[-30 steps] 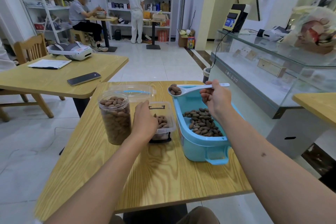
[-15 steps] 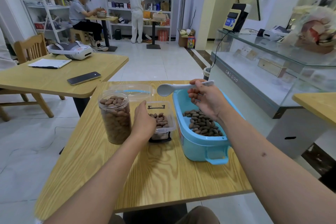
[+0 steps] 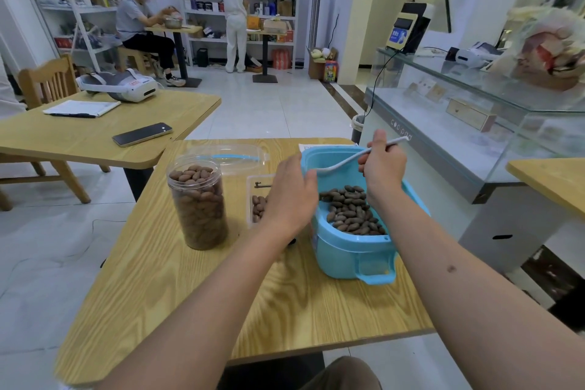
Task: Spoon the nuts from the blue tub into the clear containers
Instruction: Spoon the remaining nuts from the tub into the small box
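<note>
Nuts (image 3: 349,210) remain in the blue tub (image 3: 354,250); the tall jar (image 3: 198,201) is filled, the small box (image 3: 257,204) partly. A spoon (image 3: 354,158) is gripped by the right hand (image 3: 381,165); the left hand (image 3: 291,193) rests relaxed at the box.

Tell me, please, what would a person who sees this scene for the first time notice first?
Probably the light blue plastic tub of brown nuts at the right of the wooden table, where the right hand holds a white plastic spoon above it. Left of it stands a tall clear round jar, full of nuts. Between them, the left hand covers a small clear box.
</note>
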